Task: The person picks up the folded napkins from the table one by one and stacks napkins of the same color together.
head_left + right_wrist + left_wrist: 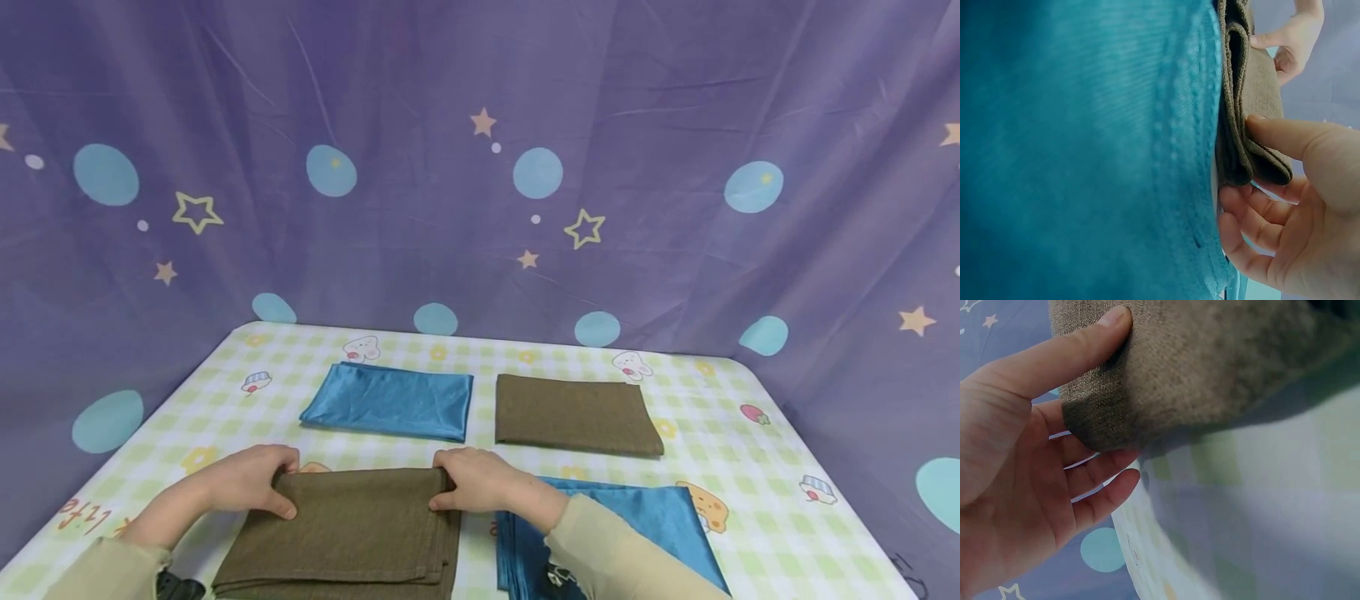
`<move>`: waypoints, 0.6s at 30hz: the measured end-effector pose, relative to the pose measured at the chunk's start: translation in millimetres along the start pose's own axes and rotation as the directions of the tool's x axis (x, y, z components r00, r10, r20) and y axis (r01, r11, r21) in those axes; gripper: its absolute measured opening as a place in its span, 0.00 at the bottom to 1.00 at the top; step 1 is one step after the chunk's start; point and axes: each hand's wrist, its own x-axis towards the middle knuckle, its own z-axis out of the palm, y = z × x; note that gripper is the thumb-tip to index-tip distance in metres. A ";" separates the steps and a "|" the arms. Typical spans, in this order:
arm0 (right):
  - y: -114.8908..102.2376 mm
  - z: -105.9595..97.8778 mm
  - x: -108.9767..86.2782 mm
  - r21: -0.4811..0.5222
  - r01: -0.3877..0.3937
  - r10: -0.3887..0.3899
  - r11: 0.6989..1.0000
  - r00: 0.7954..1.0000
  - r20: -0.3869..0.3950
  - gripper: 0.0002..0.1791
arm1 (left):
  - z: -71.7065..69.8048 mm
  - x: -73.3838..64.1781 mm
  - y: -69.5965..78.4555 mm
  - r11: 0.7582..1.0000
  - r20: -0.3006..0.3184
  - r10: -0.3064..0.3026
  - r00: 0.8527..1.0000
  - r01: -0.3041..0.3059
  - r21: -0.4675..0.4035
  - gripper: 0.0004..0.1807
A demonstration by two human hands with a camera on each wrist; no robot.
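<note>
A folded brown cloth (352, 529) lies at the near edge of the table, its layers stacked. My left hand (243, 481) pinches its far left corner, thumb on top and fingers beneath, as the left wrist view of the cloth (1179, 362) also shows. At the far right corner my right hand (480, 481) grips the folded edge between thumb and fingers. The right wrist view shows the cloth's layered side (1235, 94) beside that hand (1316, 206). A folded blue satiny cloth (637, 517) lies under my right forearm, partly hidden by the sleeve.
Farther back lie another folded blue cloth (390, 400) on the left and another folded brown cloth (577, 414) on the right. A green-checked tablecloth (765, 483) covers the table. Purple fabric (435, 167) with stars and dots hangs behind and along the sides.
</note>
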 end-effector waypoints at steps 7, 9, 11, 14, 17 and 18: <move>-1.3 0.1 0.6 -0.016 -0.003 0.003 1.000 1.000 -0.003 0.20 | -3.0 -1.6 5.1 1.000 0.003 -0.021 1.000 0.021 -0.016 0.24; -1.6 0.0 0.2 -0.005 -0.005 0.005 1.000 1.000 -0.003 0.19 | -4.5 -2.4 6.3 1.000 -0.001 -0.014 1.000 0.014 -0.026 0.24; -1.7 -0.4 -0.2 0.019 -0.006 0.006 1.000 1.000 0.000 0.18 | -6.2 -3.4 7.3 0.999 -0.010 0.005 1.000 -0.005 -0.038 0.23; -1.0 -0.8 0.1 0.058 -0.004 0.004 0.998 1.000 0.004 0.17 | -9.6 -5.1 8.5 0.998 -0.009 0.025 1.000 -0.025 -0.061 0.23; 0.2 -1.6 0.8 0.098 0.002 -0.003 0.995 1.000 0.010 0.17 | -13.4 -6.8 9.5 0.995 0.014 0.038 0.999 -0.036 -0.098 0.23; 0.8 -1.8 1.3 0.110 0.005 -0.006 0.994 1.000 0.009 0.17 | -14.8 -7.3 9.6 0.993 0.023 0.036 0.999 -0.033 -0.110 0.23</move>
